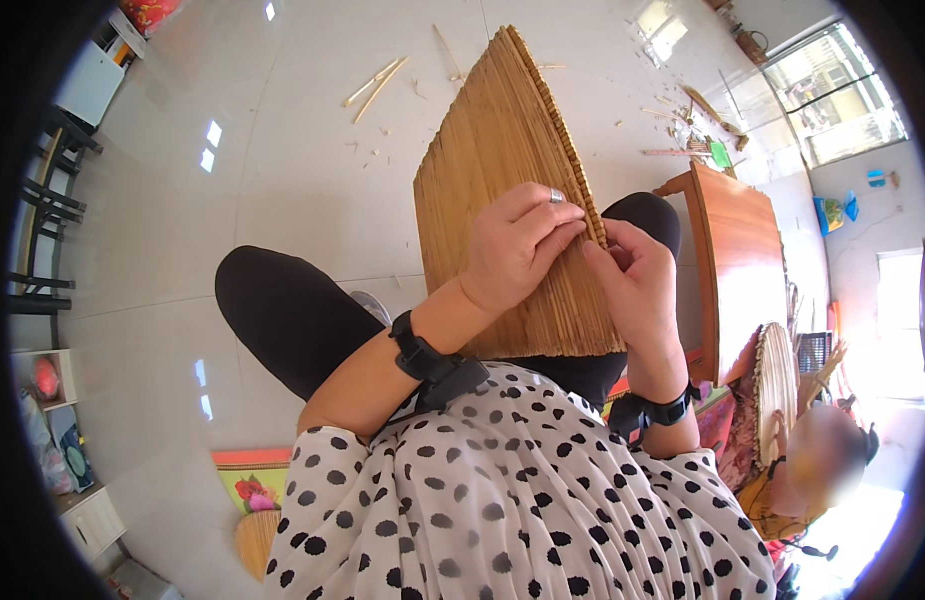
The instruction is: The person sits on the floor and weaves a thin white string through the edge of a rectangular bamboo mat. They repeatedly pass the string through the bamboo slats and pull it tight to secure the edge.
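Note:
A stiff, flat panel of yellow-brown straw or reed strips (482, 150) stands tilted across my lap, with a braided rim (552, 105) along its right side. My left hand (517, 240) lies over the panel's face, its fingertips pinched together at that rim; a ring shows on one finger. My right hand (637, 285) grips the same rim from the right, thumb in front and fingers curled. The two hands nearly meet there. Whatever fine strand may lie between the left fingertips is too small to make out.
Loose straw pieces (377, 85) lie on the glossy tiled floor ahead. A wooden table (737, 260) stands close on my right, with a round woven piece (775, 385) behind it. Another person (792, 490) sits at the lower right. Dark benches (52, 215) line the left wall.

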A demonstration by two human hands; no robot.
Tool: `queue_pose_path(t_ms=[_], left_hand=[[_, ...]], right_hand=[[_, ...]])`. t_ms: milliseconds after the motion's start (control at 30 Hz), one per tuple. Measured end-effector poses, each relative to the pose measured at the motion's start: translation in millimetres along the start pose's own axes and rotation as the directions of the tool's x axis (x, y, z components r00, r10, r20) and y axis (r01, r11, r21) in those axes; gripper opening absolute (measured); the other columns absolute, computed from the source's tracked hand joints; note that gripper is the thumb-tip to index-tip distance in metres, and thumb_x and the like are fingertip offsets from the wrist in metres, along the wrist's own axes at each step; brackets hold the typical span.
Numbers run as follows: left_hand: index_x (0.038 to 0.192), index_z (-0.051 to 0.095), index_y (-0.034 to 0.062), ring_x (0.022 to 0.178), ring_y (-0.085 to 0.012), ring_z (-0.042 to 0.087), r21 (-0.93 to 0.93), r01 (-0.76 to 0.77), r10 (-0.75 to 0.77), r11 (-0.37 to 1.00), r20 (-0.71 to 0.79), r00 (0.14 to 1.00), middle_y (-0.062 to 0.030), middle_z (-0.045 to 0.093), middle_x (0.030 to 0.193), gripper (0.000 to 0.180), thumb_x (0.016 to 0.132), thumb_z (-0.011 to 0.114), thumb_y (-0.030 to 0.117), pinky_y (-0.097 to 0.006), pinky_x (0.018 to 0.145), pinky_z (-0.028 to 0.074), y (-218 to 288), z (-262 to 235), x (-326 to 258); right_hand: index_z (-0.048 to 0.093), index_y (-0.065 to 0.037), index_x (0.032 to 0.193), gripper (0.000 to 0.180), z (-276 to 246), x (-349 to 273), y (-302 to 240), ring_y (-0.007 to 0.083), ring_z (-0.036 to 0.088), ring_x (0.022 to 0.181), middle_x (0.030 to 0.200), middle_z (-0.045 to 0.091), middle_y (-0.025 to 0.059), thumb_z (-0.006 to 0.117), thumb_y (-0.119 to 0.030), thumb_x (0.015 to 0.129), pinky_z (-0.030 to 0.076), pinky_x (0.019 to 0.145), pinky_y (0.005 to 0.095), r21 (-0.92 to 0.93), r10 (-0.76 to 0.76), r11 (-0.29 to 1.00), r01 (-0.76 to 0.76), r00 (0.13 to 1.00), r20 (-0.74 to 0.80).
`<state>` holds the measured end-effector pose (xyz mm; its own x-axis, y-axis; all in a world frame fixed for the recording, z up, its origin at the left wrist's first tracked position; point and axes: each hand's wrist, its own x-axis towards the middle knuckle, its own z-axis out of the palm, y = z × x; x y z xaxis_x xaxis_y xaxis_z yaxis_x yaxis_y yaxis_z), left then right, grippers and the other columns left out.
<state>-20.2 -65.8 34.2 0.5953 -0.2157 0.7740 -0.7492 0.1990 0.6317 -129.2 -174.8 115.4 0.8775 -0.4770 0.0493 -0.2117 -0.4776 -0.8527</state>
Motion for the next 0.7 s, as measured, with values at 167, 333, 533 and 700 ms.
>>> queue_pose_path(t_ms=[167,333,533,700], left_hand=[[0.095,0.07,0.003,0.075,-0.0262,0.067,0.121,-0.152,0.15,0.981,0.022,0.988,-0.0109,0.066,0.088,0.013,0.084,0.077,0.002,-0.033,0.065,0.054,-0.6,-0.5,4.1],[0.096,0.067,0.0017,0.07,-0.0218,0.067,0.144,-0.086,0.1,0.986,-0.087,0.991,-0.0133,0.068,0.091,0.008,0.091,0.072,0.003,-0.031,0.063,0.053,8.9,-31.9,16.7],[0.106,0.056,0.0012,0.072,-0.0177,0.07,-0.565,0.336,-0.352,0.753,0.085,0.932,-0.011,0.069,0.089,0.014,0.105,0.056,0.015,-0.029,0.066,0.059,17.3,-51.3,30.8],[0.107,0.055,0.0069,0.073,-0.0171,0.065,-0.731,0.469,-0.542,0.497,0.161,0.825,-0.0083,0.066,0.091,0.015,0.108,0.052,0.022,-0.036,0.066,0.06,25.9,-99.1,50.9]], right_hand=[[0.072,0.005,0.105,0.018,2.7,0.0,2.6,0.0111,0.067,0.07,0.084,0.073,0.011,0.069,-0.006,0.09,0.052,0.063,0.0268,-0.027,-0.029,0.999,0.028,0.999,-0.017],[0.073,0.005,0.099,0.02,4.2,27.8,19.7,0.0139,0.067,0.064,0.072,0.071,0.0119,0.069,-0.012,0.089,0.052,0.061,0.032,-0.357,-0.09,0.932,0.065,0.995,-0.053],[0.074,0.003,0.103,0.025,12.2,41.5,41.5,0.0161,0.064,0.059,0.071,0.07,0.0134,0.069,-0.015,0.087,0.051,0.06,0.0304,-0.158,-0.029,0.987,0.026,0.999,-0.018],[0.074,0.002,0.104,0.025,16.1,35.7,44.4,0.0153,0.066,0.062,0.073,0.071,0.0129,0.07,-0.014,0.086,0.051,0.061,0.0299,-0.24,0.005,0.971,0.004,0.999,0.038]])
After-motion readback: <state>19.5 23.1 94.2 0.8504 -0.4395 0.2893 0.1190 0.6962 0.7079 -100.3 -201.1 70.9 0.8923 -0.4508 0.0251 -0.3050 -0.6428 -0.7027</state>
